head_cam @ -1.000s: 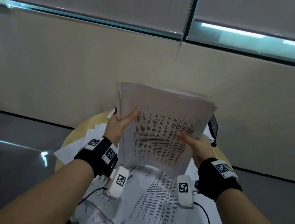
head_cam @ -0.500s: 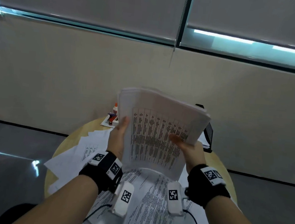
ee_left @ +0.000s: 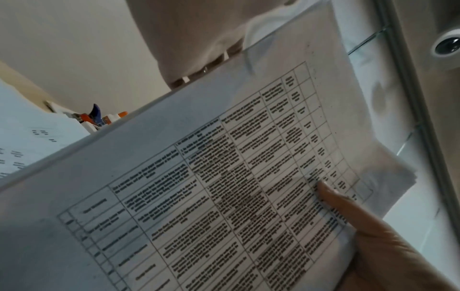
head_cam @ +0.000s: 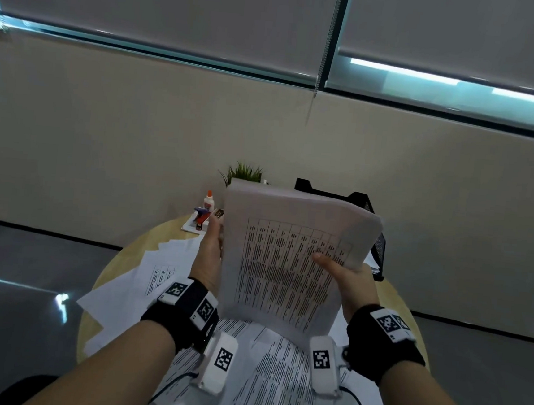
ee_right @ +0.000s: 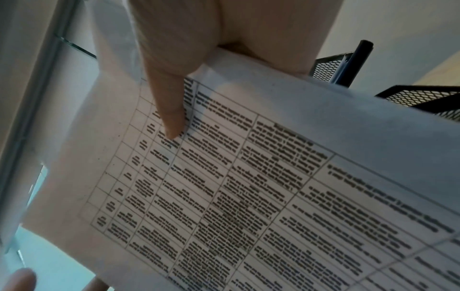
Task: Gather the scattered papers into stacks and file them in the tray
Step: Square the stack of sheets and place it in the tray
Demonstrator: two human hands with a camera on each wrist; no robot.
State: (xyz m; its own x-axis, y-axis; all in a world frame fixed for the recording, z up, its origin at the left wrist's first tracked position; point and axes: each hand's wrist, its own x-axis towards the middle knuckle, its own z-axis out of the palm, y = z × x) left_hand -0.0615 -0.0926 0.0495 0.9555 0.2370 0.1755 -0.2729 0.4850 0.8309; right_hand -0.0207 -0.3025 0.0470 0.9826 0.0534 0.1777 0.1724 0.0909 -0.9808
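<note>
You hold a thick stack of papers (head_cam: 290, 256) upright in both hands, lifted above a round wooden desk (head_cam: 145, 250). The top sheet faces you and shows a printed table of small dark text. Your left hand (head_cam: 209, 255) lies flat along the stack's left edge, palm against the side of the sheets, fingers hidden behind them, so you cannot tell how tight that grip is. Your right hand (head_cam: 349, 279) holds the lower right edge, its grip closed on the stack with the thumb (head_cam: 325, 261) pressed across the printed table and the fingers behind the paper. The right wrist view shows the same thumb (ee_right: 171, 110) lying on the table's narrow columns.

Below the stack, loose sheets (head_cam: 152, 276) lie scattered and overlapping on the desk, some printed with text, some fanned toward the left edge. A black mesh file tray (head_cam: 375, 244) stands at the far right of the desk, just behind the stack's right edge, with papers (head_cam: 371, 262) already lying in it. At the far left of the desk stands a small white glue bottle (head_cam: 208, 201) with an orange cap, beside a few small coloured items too blurred to name. A green potted plant (head_cam: 244, 172) peeks over the top of the stack. Behind the desk is a beige wall (head_cam: 104, 130) under closed roller blinds (head_cam: 167, 3).
</note>
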